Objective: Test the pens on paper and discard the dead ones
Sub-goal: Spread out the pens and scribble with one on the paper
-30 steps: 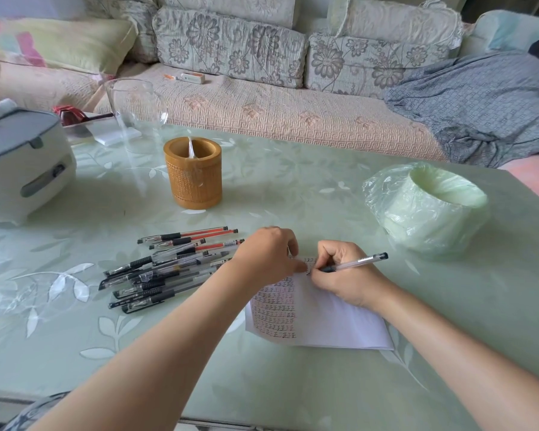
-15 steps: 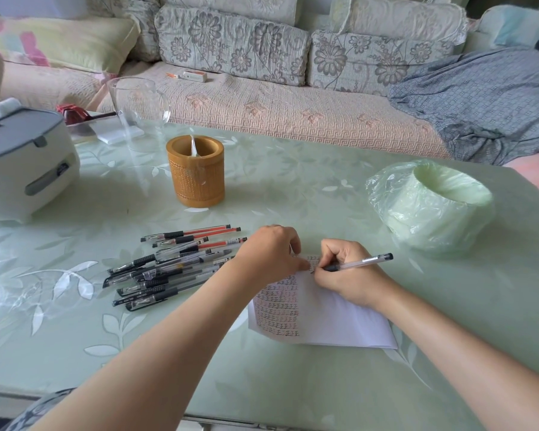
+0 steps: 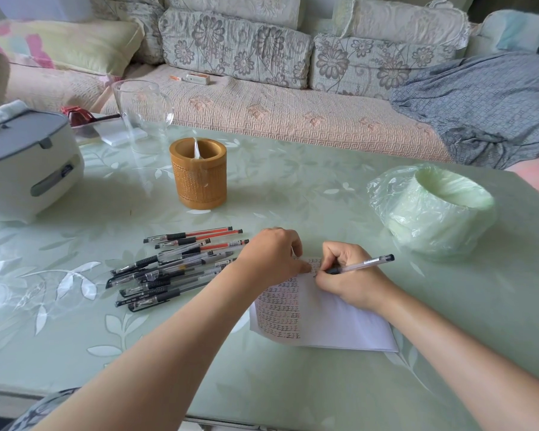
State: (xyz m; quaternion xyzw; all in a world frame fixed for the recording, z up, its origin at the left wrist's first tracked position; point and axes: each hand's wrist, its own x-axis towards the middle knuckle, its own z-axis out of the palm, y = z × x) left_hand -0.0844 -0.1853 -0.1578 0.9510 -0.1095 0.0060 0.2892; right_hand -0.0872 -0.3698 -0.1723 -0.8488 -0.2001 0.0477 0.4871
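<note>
White paper (image 3: 333,318) is lying on the green table (image 3: 293,188); the left hand (image 3: 271,256), fingers curled, is pinning its top edge while the right hand (image 3: 349,275) is gripping a clear pen (image 3: 363,263), tip on the sheet. Pen pile (image 3: 171,269) is lying just left.

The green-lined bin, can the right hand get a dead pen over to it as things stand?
Probably yes: the bin sits open-topped just beyond the right hand, with bare table between.
</note>
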